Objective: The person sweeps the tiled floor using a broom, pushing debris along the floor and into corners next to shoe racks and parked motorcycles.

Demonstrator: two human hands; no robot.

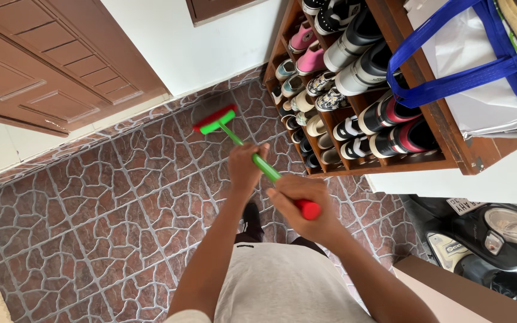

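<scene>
I hold a broom with a green handle (233, 136) in both hands. Its red and green head (214, 119) rests on the brown tiled floor (109, 197) near the white wall. My left hand (245, 166) grips the green shaft partway down. My right hand (299, 203) is closed around the red end cap (309, 210) of the handle, nearer my body. The broom points away from me toward the wall.
A wooden shoe rack (444, 134) full of several shoes stands on the right, with a white bag with blue straps (480, 66) on top. A brown wooden door (55, 60) is at upper left. A scooter (498, 239) is parked at lower right.
</scene>
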